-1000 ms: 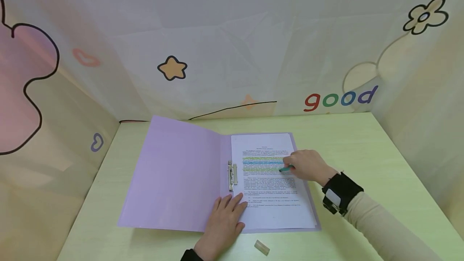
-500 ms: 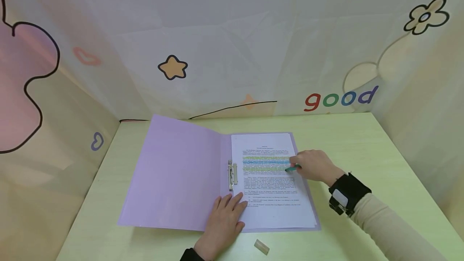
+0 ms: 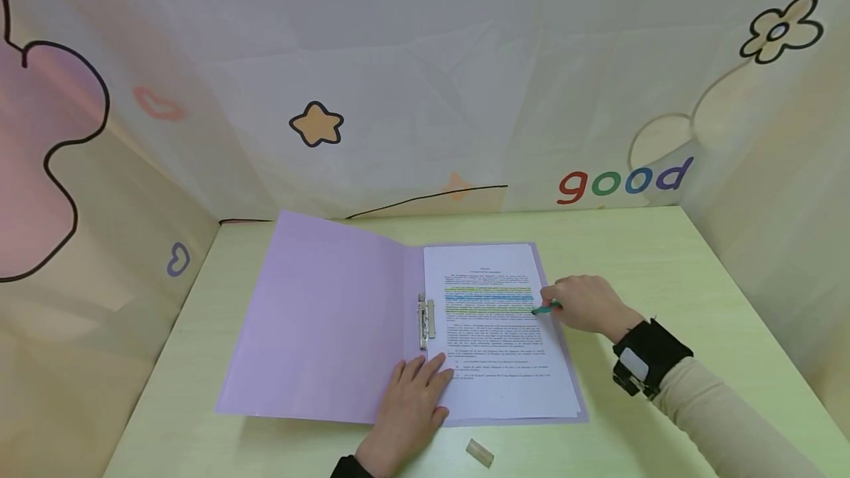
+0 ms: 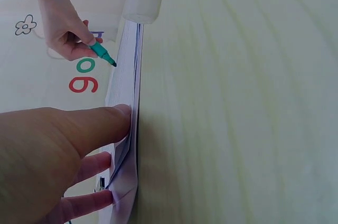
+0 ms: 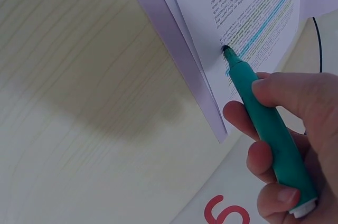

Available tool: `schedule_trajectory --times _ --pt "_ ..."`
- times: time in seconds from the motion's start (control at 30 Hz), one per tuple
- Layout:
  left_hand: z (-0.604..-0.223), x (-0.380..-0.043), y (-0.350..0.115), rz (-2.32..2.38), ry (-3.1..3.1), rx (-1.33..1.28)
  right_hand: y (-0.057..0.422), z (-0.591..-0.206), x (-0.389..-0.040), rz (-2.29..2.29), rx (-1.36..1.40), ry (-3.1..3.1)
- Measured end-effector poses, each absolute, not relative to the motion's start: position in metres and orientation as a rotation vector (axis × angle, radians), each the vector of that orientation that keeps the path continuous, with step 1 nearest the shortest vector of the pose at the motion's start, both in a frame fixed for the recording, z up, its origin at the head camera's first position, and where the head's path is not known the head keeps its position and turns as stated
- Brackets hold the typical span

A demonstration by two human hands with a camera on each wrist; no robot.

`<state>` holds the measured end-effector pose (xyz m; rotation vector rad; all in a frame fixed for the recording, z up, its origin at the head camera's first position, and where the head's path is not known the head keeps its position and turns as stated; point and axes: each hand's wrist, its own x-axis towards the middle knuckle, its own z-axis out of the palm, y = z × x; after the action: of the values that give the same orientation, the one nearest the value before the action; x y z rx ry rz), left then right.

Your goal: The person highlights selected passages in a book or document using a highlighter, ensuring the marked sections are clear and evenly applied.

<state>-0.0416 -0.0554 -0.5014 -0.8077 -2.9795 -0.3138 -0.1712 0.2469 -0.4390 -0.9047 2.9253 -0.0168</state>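
Observation:
My right hand (image 3: 587, 305) grips a teal highlighter (image 5: 269, 123), its dark tip at the right end of a highlighted line on the printed page (image 3: 501, 393). Yellow-green and blue bands cross the upper text. The page lies in an open purple folder (image 3: 325, 323), next to a metal clip (image 3: 423, 321) at the spine. My left hand (image 3: 410, 404) rests with spread fingers on the lower left of the page and the folder's spine side. In the left wrist view its thumb (image 4: 100, 126) lies on the paper near the edge.
A translucent pen cap (image 3: 479, 454) lies on the light wooden table (image 3: 671, 271), just below the folder's near edge. Behind the table hangs a patterned cloth (image 3: 412, 94). The folder's left cover tilts up slightly off the table.
My right hand has slid rightward along the text line with the highlighter, and the band behind its tip is longer. The left hand has stayed in place.

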Motion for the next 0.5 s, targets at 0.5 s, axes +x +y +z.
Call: schedule_trajectory --times 0.5 --pt "-0.5007 -0.0411 -0.0564 -0.345 -2.969 -0.814 0.2534 -0.4391 -0.1703 -0.043 -0.886 2.936"
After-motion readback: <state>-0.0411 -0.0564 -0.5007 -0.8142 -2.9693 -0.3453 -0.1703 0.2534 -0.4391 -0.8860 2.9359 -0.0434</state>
